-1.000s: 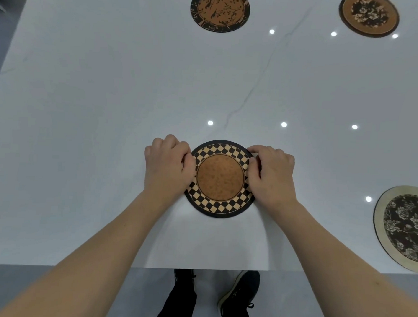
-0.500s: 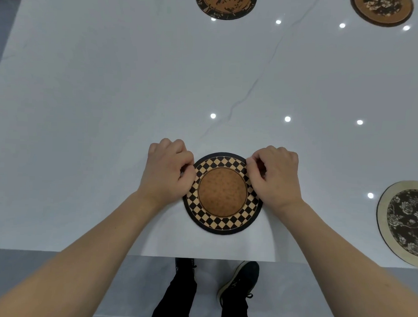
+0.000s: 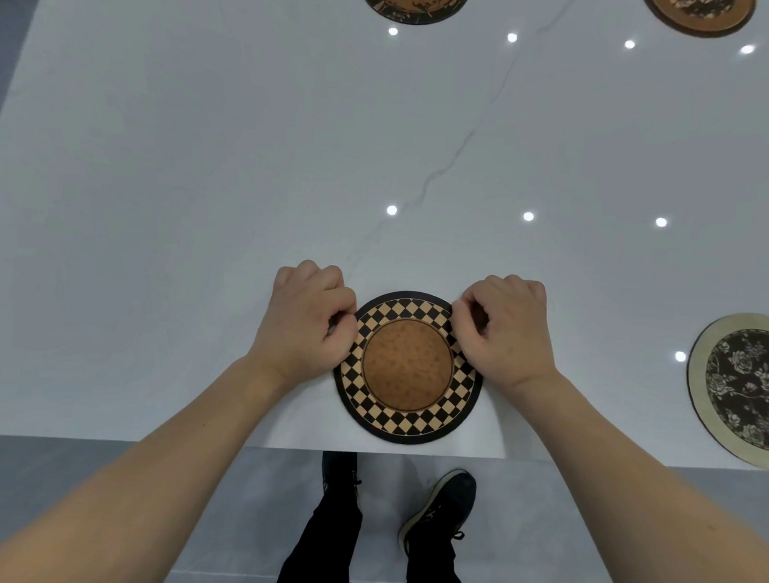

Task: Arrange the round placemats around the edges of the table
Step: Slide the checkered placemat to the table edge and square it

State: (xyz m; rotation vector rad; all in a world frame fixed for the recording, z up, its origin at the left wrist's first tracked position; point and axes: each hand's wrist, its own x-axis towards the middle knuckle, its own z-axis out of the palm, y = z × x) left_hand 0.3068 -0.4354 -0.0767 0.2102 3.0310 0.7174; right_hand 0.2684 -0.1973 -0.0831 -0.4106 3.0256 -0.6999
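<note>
Checkered placemat (image 3: 408, 368) lies flat on the table (image 3: 203, 197), just inside its near edge. The left hand (image 3: 305, 323) and right hand (image 3: 505, 328), fingers curled, pinch its left and right rims. Three other placemats lie well apart from it: one (image 3: 743, 386) to its right, two (image 3: 414, 2) (image 3: 699, 14) at the far edge.

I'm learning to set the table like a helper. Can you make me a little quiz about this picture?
1. True or false: the checkered placemat lies at the near edge of the white table.
2. How many placemats show in all? A) two B) four C) six
3. Fill in: the left hand and right hand touch the checkered placemat at its two ____.

Key:
1. True.
2. B: the checkered one, the floral placemat at right, and two brown placemats at the far edge.
3. Sides.
</note>
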